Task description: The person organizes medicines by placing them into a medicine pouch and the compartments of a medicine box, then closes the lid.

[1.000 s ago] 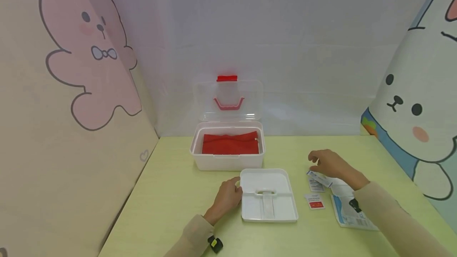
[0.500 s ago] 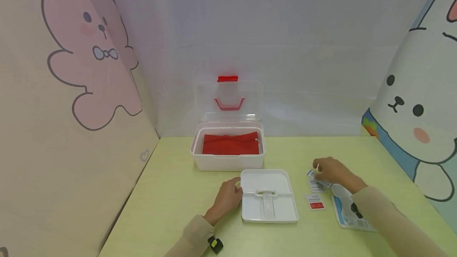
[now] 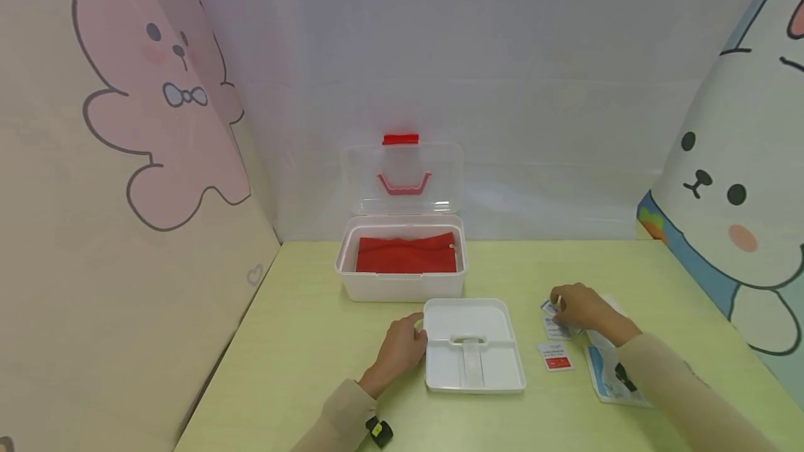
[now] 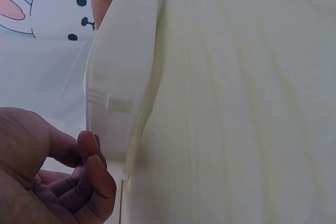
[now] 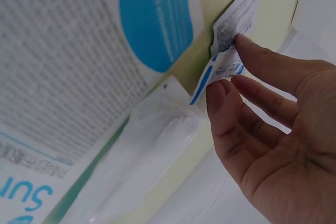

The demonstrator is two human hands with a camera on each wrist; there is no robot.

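Note:
At the left rim of a white two-compartment tray (image 3: 496, 319) with a central handle, my left hand (image 3: 400, 347) holds the edge. The left wrist view shows its bent fingertips against the tray's corner (image 4: 113, 124). My right hand (image 3: 584, 309) pinches a narrow white-and-blue packet (image 5: 210, 73) between thumb and fingers; that hand partly hides it in the head view. Touching this strip is a small white printed packet (image 3: 557, 328), flat on the table. Nearer me lies a square packet with a red band (image 3: 555, 361).
Behind the tray stands a white box (image 3: 402, 289) with its clear lid raised and a red zip pouch (image 3: 405, 255) inside. A blue-and-white package (image 3: 603, 375) lies under my right forearm, beside a whitish plastic wrapper (image 5: 152, 145). Printed walls border the table (image 3: 283, 368).
My right hand has come down and slightly nearer onto the white-and-blue packet, its fingers now closed on it. The left hand and tray have stayed in place.

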